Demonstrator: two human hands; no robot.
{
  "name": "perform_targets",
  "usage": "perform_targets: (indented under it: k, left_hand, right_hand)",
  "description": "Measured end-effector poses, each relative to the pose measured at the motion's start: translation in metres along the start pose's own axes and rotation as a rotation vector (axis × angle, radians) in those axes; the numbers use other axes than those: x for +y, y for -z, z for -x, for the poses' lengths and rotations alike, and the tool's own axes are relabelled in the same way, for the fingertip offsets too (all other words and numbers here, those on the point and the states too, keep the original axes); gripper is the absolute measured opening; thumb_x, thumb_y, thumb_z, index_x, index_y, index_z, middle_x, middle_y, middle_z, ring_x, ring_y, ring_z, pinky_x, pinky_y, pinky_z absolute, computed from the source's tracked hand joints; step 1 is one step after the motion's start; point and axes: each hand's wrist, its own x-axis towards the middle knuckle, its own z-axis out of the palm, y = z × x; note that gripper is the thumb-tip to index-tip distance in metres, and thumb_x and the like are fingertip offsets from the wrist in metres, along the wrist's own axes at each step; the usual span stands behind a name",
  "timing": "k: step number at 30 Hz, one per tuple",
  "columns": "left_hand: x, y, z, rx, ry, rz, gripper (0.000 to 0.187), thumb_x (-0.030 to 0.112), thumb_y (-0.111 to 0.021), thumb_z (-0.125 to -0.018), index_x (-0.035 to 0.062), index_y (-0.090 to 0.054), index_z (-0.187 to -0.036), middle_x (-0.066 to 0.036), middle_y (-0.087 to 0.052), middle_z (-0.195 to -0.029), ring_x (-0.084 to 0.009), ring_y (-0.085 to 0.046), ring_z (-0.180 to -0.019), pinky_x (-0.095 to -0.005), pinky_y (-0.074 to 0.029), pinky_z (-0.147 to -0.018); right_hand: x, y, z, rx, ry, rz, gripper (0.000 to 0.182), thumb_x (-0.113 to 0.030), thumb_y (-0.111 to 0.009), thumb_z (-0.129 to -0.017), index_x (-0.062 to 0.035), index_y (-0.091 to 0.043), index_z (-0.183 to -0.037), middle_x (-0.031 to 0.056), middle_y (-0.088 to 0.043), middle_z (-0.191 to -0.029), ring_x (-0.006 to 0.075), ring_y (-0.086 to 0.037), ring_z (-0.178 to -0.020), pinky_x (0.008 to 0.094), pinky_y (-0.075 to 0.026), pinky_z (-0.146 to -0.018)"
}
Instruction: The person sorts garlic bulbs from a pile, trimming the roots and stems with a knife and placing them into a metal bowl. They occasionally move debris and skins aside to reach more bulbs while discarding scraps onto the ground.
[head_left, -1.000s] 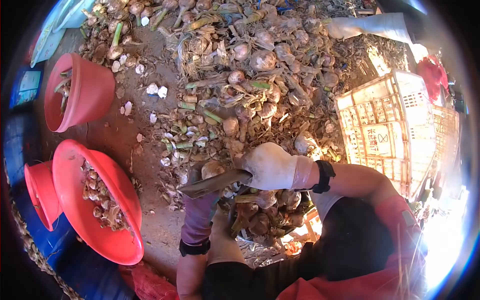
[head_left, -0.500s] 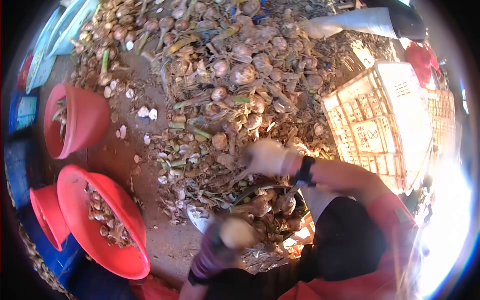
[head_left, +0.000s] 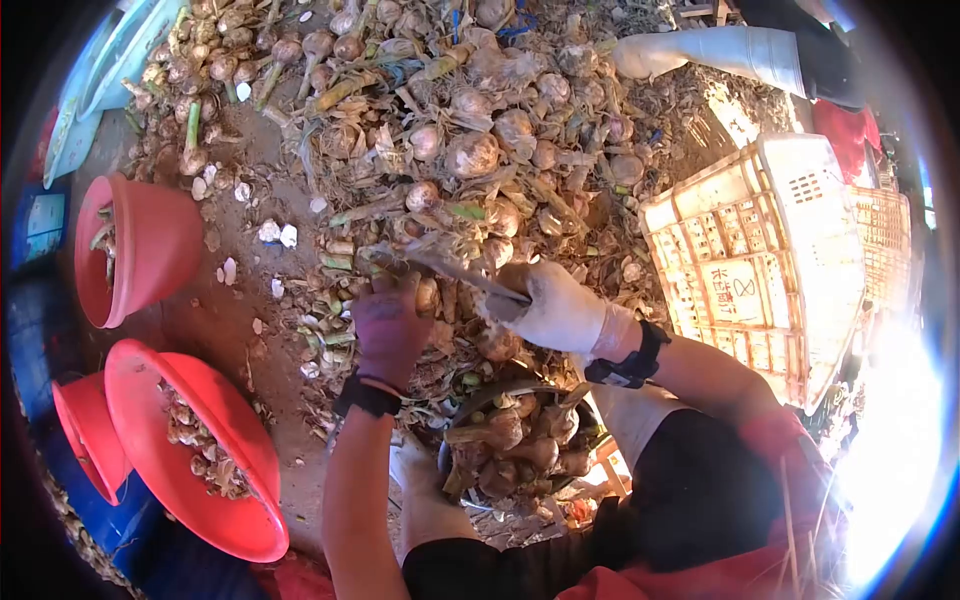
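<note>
My left hand (head_left: pixel 388 330), in a purple glove, is closed around a garlic bulb (head_left: pixel 427 296) above the litter of stalks and husks. Its wrist carries a black band. My right hand (head_left: pixel 556 308), in a whitish glove, grips a knife (head_left: pixel 468 274) whose dark blade points left, over the left hand's fingers. Below both hands, between my legs, a round container (head_left: pixel 452 412) holds several garlic bulbs with stems. The large heap of garlic (head_left: pixel 470 155) lies just beyond the hands.
At left are a pink bucket (head_left: pixel 165 250), a tilted red basin (head_left: pixel 225 400) with small pieces, and a smaller red basin (head_left: pixel 90 430). A whitish plastic crate (head_left: pixel 730 260) leans at right. Another person's light-coloured boot (head_left: pixel 710 58) extends in at the top right.
My left hand has moved up from the container to the heap's near edge and now holds a bulb. My right hand has moved slightly right, and its knife is now clearly visible.
</note>
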Motion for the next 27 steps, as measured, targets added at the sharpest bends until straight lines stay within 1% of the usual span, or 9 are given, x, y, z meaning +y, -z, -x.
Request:
perform_targets:
  k: [4,7,15,17,19,21,22,23,27]
  left_hand:
    - [-0.003,0.02,0.024,0.247,-0.091,-0.074,0.055,0.025,-0.076,-0.066,0.0044,-0.058,-0.113,-0.016,-0.06,-0.106,-0.0325,-0.057,-0.101,-0.0471,-0.042,-0.091]
    - [-0.006,0.041,0.056,-0.057,0.087,0.596,0.059,0.022,-0.076,-0.071,0.002,-0.05,-0.119,-0.014,-0.058,-0.115,-0.0307,-0.058,-0.103,-0.0421,-0.044,-0.094]
    - [0.009,0.036,0.112,0.133,0.034,1.259,0.052,0.005,-0.071,-0.079,-0.0007,-0.044,-0.122,-0.011,-0.058,-0.111,-0.0182,-0.059,-0.098,-0.0281,-0.05,-0.082]
    - [0.01,0.035,0.131,0.074,0.381,1.62,0.052,0.011,-0.071,-0.079,-0.0011,-0.045,-0.123,-0.011,-0.058,-0.111,-0.0184,-0.06,-0.095,-0.0279,-0.05,-0.08]
    - [-0.003,0.046,0.135,-0.031,0.245,1.271,0.053,0.013,-0.07,-0.08,-0.0014,-0.045,-0.124,-0.01,-0.058,-0.111,-0.0179,-0.06,-0.095,-0.0272,-0.05,-0.08]
    - [0.003,0.059,0.143,-0.142,0.127,0.926,0.054,0.016,-0.069,-0.081,-0.0018,-0.045,-0.125,-0.01,-0.058,-0.112,-0.0174,-0.059,-0.095,-0.0265,-0.049,-0.08]
    - [0.013,0.069,0.145,-0.021,-0.044,1.215,0.053,0.018,-0.067,-0.081,-0.0007,-0.046,-0.126,-0.01,-0.057,-0.113,-0.0172,-0.058,-0.096,-0.0265,-0.049,-0.08]
    - [0.015,0.074,0.145,0.128,-0.216,1.494,0.052,0.019,-0.065,-0.082,0.0004,-0.047,-0.127,-0.009,-0.056,-0.114,-0.0169,-0.058,-0.097,-0.0266,-0.049,-0.081]
    - [0.004,0.068,0.13,0.186,0.233,1.77,0.048,0.017,-0.059,-0.083,0.0011,-0.046,-0.126,-0.012,-0.052,-0.115,-0.0206,-0.054,-0.104,-0.0338,-0.048,-0.087]
  right_hand:
    - [0.022,-0.017,0.003,-0.051,0.0,0.059,0.03,-0.031,-0.064,-0.08,-0.0008,-0.061,-0.084,0.0216,-0.059,-0.068,0.0379,-0.059,-0.064,0.0408,-0.047,-0.059]
    - [0.012,-0.023,0.008,-0.157,0.129,0.202,0.033,-0.034,-0.064,-0.078,-0.0016,-0.063,-0.082,0.0202,-0.059,-0.066,0.0383,-0.059,-0.064,0.0436,-0.049,-0.059]
    - [-0.017,-0.039,0.011,-0.127,0.41,0.385,0.031,-0.03,-0.064,-0.073,-0.0097,-0.062,-0.097,0.0144,-0.059,-0.063,0.0356,-0.06,-0.061,0.0439,-0.048,-0.055]
    - [-0.015,-0.043,0.008,-0.124,0.428,0.402,0.03,-0.029,-0.064,-0.074,-0.0092,-0.062,-0.096,0.0139,-0.06,-0.064,0.0338,-0.061,-0.061,0.0425,-0.049,-0.056]
    - [-0.011,-0.048,-0.003,-0.113,0.463,0.423,0.029,-0.029,-0.063,-0.075,-0.0086,-0.062,-0.095,0.0134,-0.062,-0.065,0.032,-0.062,-0.061,0.0411,-0.05,-0.056]
    - [0.001,-0.054,-0.011,-0.127,0.254,0.389,0.029,-0.022,-0.065,-0.069,-0.0048,-0.066,-0.092,0.0177,-0.062,-0.072,0.031,-0.064,-0.067,0.0397,-0.05,-0.059]
    - [0.017,-0.047,-0.023,-0.152,-0.139,0.211,0.022,-0.019,-0.064,-0.074,-0.0034,-0.065,-0.089,0.0187,-0.064,-0.075,0.0261,-0.067,-0.071,0.0361,-0.052,-0.063]
    - [0.016,-0.045,-0.02,-0.11,-0.14,0.158,0.022,-0.019,-0.062,-0.076,-0.0046,-0.066,-0.093,0.0178,-0.066,-0.079,0.0273,-0.067,-0.071,0.0375,-0.053,-0.065]
    - [-0.019,-0.05,-0.008,-0.064,0.148,0.219,0.023,-0.025,-0.061,-0.079,-0.0051,-0.064,-0.09,0.0161,-0.064,-0.071,0.0331,-0.064,-0.065,0.0407,-0.052,-0.063]
